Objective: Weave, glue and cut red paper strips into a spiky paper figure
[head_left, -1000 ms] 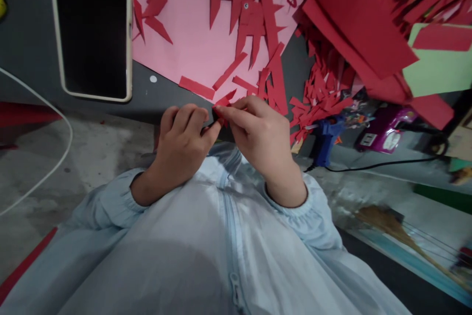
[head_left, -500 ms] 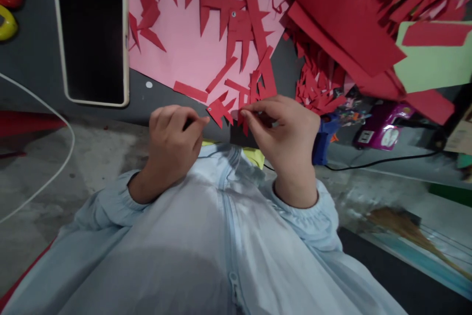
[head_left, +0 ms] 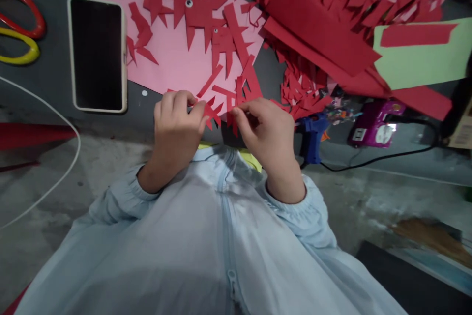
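Note:
My left hand [head_left: 179, 126] is closed, its thumb and fingertips over the left end of a small spiky red paper cutout [head_left: 213, 113]. The cutout's eye end is hidden behind the fingers. Just to the right, my right hand [head_left: 267, 130] pinches thumb and forefinger together at a narrow red paper piece [head_left: 233, 124]. Beyond both hands, larger red paper cutouts [head_left: 201, 13] with googly eyes lie on a pink paper sheet [head_left: 165, 54], with loose red strips [head_left: 211, 80] near its front edge.
On the left lie a phone [head_left: 98, 54] and red-and-yellow scissor handles [head_left: 25, 47]. To the right are red paper sheets [head_left: 317, 25], a heap of red scraps [head_left: 302, 89], green paper [head_left: 409, 64], a blue glue gun [head_left: 313, 138] and a purple box [head_left: 378, 123].
My view has shifted, so the table things sit further left or lower. My left fingers have moved onto the small cutout and cover its eye. The right hand keeps its pinch.

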A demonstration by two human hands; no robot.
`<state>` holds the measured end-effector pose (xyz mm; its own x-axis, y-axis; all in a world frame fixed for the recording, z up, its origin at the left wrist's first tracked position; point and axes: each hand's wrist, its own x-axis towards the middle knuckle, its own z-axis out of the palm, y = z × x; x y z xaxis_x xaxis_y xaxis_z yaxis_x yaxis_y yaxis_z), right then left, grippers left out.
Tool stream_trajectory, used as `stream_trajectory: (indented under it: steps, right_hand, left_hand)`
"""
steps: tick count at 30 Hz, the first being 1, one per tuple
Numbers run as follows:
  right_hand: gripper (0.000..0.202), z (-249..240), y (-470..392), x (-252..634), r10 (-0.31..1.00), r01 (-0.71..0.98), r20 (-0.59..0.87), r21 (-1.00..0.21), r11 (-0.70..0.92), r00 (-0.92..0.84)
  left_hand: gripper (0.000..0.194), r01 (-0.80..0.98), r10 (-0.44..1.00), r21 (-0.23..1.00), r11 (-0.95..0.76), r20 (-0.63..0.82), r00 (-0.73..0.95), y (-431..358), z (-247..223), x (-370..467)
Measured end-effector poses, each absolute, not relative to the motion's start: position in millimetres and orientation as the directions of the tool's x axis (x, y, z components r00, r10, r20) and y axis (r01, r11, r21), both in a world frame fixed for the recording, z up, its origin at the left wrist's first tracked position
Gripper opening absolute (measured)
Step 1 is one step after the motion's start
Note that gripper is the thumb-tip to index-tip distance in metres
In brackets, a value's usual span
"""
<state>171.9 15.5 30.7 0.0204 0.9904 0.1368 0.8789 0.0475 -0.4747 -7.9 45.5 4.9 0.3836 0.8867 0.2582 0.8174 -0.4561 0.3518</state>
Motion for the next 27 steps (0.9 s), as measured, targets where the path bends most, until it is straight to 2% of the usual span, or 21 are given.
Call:
stream_trajectory:
  steps: [2,9,14,16,18,20,23,25,27]
  right_hand:
    - [0.007,29,18,171,0.993,0.876,0.116,-0.481,0.045,0.013]
    - [0.025,23,40,158,0.998,0.902,0.031,-0.428,0.055,-0.046]
    - [0.013,22,49,152,0.995,0.887,-0.035,-0.456,0.069,-0.096]
    - [0.010,24,48,154,0.993,0.861,0.027,-0.497,0.111,-0.113]
    - [0.010,28,45,158,0.983,0.822,0.150,-0.543,0.173,-0.107]
    - [0.012,33,41,162,0.955,0.787,0.286,-0.571,0.235,-0.077]
    - [0.017,40,35,168,0.889,0.767,0.453,-0.546,0.337,-0.068]
    - [0.019,41,30,172,0.840,0.785,0.534,-0.476,0.396,-0.101]
    - [0.020,40,26,176,0.801,0.812,0.580,-0.393,0.432,-0.146]
  left_hand:
    - [0.015,0.809,0.879,0.351,-0.473,0.256,0.403,46,5,-8]
    - [0.019,0.816,0.899,0.378,-0.438,0.160,0.408,49,3,-9]
    - [0.028,0.832,0.907,0.361,-0.421,0.197,0.373,47,-2,-11]
    - [0.040,0.829,0.911,0.383,-0.408,0.225,0.345,47,-1,-13]
    - [0.051,0.807,0.920,0.447,-0.386,0.252,0.301,48,4,-16]
    - [0.047,0.758,0.938,0.555,-0.341,0.249,0.240,50,12,-19]
    - [0.022,0.616,0.976,0.765,-0.188,0.078,0.201,51,27,-20]
    - [0.022,0.444,0.960,0.896,-0.030,-0.098,0.264,52,35,-19]
    - [0.019,0.264,0.920,0.959,0.103,-0.192,0.341,52,41,-18]
